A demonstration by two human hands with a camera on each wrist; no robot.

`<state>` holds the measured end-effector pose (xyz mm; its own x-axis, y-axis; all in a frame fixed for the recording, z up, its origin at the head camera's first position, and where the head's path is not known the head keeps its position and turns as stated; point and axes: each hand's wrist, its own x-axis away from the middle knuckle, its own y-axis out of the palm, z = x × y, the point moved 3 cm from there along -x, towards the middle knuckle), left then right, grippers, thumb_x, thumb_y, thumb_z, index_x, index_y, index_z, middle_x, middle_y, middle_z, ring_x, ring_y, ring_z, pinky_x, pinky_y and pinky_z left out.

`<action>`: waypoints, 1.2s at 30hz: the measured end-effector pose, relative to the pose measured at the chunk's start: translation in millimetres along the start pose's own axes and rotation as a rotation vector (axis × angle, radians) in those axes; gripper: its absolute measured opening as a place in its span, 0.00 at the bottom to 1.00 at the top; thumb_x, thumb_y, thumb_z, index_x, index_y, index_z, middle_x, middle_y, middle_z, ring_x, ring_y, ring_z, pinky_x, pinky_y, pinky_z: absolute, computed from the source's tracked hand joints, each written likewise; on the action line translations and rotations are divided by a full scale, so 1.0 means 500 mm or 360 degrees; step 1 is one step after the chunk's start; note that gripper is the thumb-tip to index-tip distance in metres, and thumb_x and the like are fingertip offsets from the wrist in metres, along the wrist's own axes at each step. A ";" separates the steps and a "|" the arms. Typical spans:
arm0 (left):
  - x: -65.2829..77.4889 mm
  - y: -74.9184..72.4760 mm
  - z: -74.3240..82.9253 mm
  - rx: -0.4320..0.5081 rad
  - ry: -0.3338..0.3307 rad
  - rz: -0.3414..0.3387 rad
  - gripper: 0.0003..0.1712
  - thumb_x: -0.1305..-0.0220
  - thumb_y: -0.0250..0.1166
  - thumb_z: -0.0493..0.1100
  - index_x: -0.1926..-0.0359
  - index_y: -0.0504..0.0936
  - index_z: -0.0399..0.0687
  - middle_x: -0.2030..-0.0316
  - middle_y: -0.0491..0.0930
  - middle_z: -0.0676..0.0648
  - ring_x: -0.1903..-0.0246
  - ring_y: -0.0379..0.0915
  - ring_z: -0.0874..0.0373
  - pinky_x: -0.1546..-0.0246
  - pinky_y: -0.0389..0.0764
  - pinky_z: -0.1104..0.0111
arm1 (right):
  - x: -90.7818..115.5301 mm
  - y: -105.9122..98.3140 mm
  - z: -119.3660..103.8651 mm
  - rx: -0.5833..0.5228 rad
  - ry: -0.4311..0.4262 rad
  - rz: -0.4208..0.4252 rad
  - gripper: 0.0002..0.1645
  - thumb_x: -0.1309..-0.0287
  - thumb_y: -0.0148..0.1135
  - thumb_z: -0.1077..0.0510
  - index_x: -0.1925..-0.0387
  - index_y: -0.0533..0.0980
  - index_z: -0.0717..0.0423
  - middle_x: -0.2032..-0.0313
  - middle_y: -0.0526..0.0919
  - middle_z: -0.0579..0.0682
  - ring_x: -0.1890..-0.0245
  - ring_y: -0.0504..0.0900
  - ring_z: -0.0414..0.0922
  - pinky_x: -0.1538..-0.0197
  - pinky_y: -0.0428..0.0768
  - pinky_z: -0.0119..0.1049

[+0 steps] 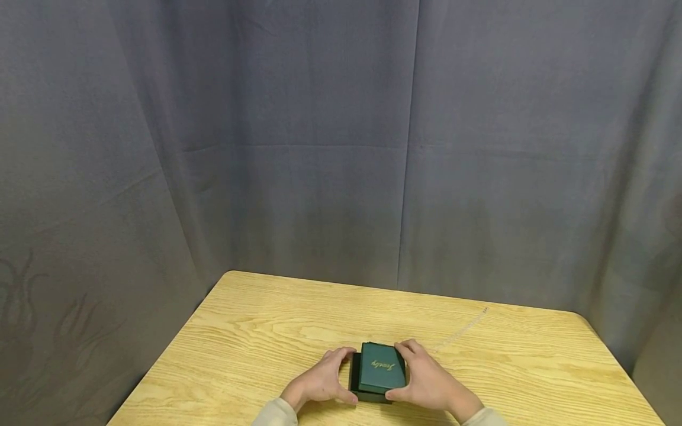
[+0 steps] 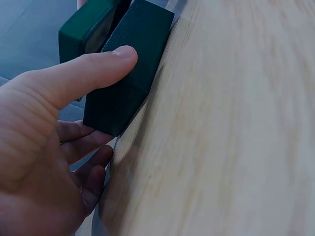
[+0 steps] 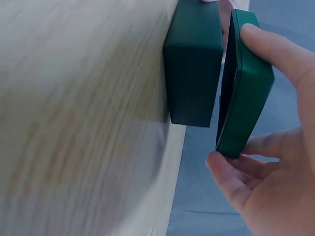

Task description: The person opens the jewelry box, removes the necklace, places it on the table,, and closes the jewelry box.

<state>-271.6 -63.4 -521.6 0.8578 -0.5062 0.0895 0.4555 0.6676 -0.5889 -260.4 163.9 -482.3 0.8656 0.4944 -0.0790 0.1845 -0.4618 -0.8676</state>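
Note:
A dark green jewelry box base (image 3: pixel 193 73) sits on the table near its front. My left hand (image 1: pixel 322 378) grips it by its left end, thumb on the near side and fingers at the far side. Above the base is the green lid (image 1: pixel 380 368), gold lettering on its top. My right hand (image 1: pixel 426 378) holds the lid by opposite edges between thumb and fingers. In the right wrist view a gap shows between lid and base. The lid is shifted rightward, so a dark strip of the base's inside shows at the left.
A thin, pale chain (image 1: pixel 460 331) lies stretched out on the wooden table (image 1: pixel 256 331), right of the box toward the back. Grey curtains (image 1: pixel 319 177) hang behind and beside the table.

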 end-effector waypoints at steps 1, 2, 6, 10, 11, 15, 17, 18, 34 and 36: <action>0.000 0.000 0.000 0.0007 -0.0004 -0.0001 0.51 0.58 0.79 0.48 0.33 0.62 0.47 0.42 0.65 0.51 0.41 0.58 0.51 0.43 0.65 0.55 | -0.001 0.003 -0.001 0.0005 -0.0006 -0.0003 0.63 0.60 0.66 0.26 0.37 0.63 0.70 0.45 0.68 0.57 0.49 0.73 0.52 0.52 0.75 0.50; 0.000 0.000 -0.001 0.0015 -0.0009 -0.0001 0.51 0.58 0.79 0.48 0.33 0.62 0.47 0.42 0.65 0.51 0.41 0.58 0.51 0.43 0.65 0.55 | -0.002 0.006 -0.002 0.0013 -0.0014 -0.0005 0.63 0.60 0.67 0.27 0.37 0.63 0.70 0.46 0.68 0.56 0.50 0.73 0.51 0.52 0.76 0.49; -0.002 0.000 -0.004 0.0025 -0.0015 0.0004 0.51 0.59 0.79 0.48 0.34 0.63 0.49 0.43 0.65 0.51 0.42 0.58 0.52 0.43 0.65 0.55 | -0.005 0.014 -0.006 0.0044 -0.0039 0.0005 0.62 0.61 0.68 0.28 0.38 0.64 0.71 0.48 0.68 0.54 0.53 0.73 0.47 0.54 0.76 0.46; -0.003 -0.001 -0.003 0.0024 -0.0012 0.0010 0.52 0.60 0.80 0.47 0.34 0.63 0.49 0.43 0.66 0.52 0.43 0.59 0.53 0.43 0.65 0.55 | -0.007 0.017 -0.011 0.0064 -0.0056 0.0020 0.61 0.61 0.68 0.28 0.38 0.64 0.71 0.49 0.69 0.53 0.54 0.73 0.46 0.55 0.76 0.45; -0.003 -0.001 -0.003 0.0024 -0.0011 0.0011 0.52 0.60 0.80 0.47 0.34 0.63 0.48 0.43 0.66 0.52 0.43 0.59 0.53 0.43 0.65 0.55 | -0.007 0.018 -0.012 0.0064 -0.0057 0.0022 0.61 0.61 0.68 0.28 0.38 0.65 0.70 0.49 0.69 0.53 0.54 0.73 0.46 0.55 0.76 0.45; -0.002 -0.002 0.000 0.0035 -0.0005 0.0002 0.52 0.60 0.80 0.47 0.34 0.63 0.47 0.42 0.66 0.52 0.42 0.58 0.53 0.42 0.64 0.55 | -0.010 0.021 -0.015 0.0063 -0.0067 0.0024 0.61 0.60 0.67 0.27 0.39 0.65 0.70 0.48 0.69 0.53 0.55 0.73 0.45 0.55 0.77 0.44; -0.002 -0.002 0.000 0.0038 -0.0009 -0.0005 0.53 0.60 0.80 0.47 0.33 0.62 0.47 0.41 0.65 0.52 0.41 0.56 0.52 0.41 0.63 0.54 | -0.011 0.023 -0.018 0.0060 -0.0076 0.0020 0.61 0.60 0.66 0.26 0.38 0.65 0.70 0.48 0.68 0.52 0.55 0.73 0.45 0.55 0.77 0.43; -0.002 -0.002 0.001 0.0041 -0.0010 -0.0010 0.53 0.60 0.80 0.48 0.33 0.62 0.47 0.40 0.65 0.51 0.40 0.56 0.52 0.41 0.62 0.53 | -0.012 0.023 -0.019 0.0058 -0.0081 0.0015 0.62 0.60 0.65 0.26 0.38 0.65 0.70 0.48 0.68 0.53 0.55 0.73 0.45 0.56 0.77 0.43; -0.006 0.002 -0.006 0.0008 0.0000 0.0005 0.57 0.61 0.80 0.48 0.31 0.58 0.47 0.41 0.65 0.52 0.41 0.57 0.54 0.41 0.62 0.53 | -0.018 0.029 -0.025 0.0065 -0.0022 -0.0041 0.63 0.59 0.64 0.25 0.37 0.63 0.70 0.47 0.67 0.55 0.55 0.73 0.47 0.55 0.76 0.44; -0.005 0.002 -0.004 0.0005 -0.0012 0.0003 0.59 0.61 0.80 0.48 0.30 0.57 0.47 0.41 0.65 0.52 0.42 0.57 0.54 0.41 0.63 0.53 | -0.018 0.028 -0.026 0.0064 -0.0021 -0.0045 0.63 0.59 0.65 0.25 0.37 0.63 0.71 0.47 0.67 0.55 0.55 0.73 0.46 0.55 0.76 0.44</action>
<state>-273.7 -62.5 -524.4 0.8604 -0.5009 0.0942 0.4546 0.6705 -0.5863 -259.6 143.4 -487.5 0.8540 0.5167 -0.0606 0.1897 -0.4177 -0.8886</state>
